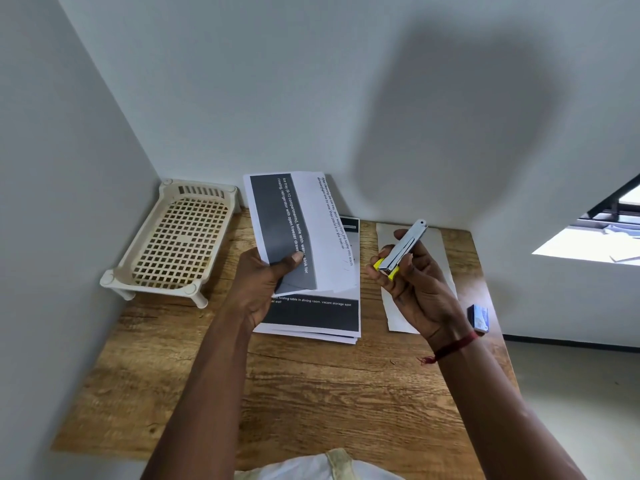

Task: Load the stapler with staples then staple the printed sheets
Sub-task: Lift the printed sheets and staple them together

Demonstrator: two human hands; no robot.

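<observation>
Sheets (304, 233) are pinched in the left hand (258, 289), lifted over the stack (311, 320) far on the surface (311, 393). The stapler (401, 249) is gripped in the right hand (415, 285), just right. Loading is judged done; stapling is left.

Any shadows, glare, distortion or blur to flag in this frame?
Head view: a large soft shadow on the back wall; the window is blown out; wide-angle distortion splays the walls; stapler and printed sheets are sharp, text legible.
</observation>
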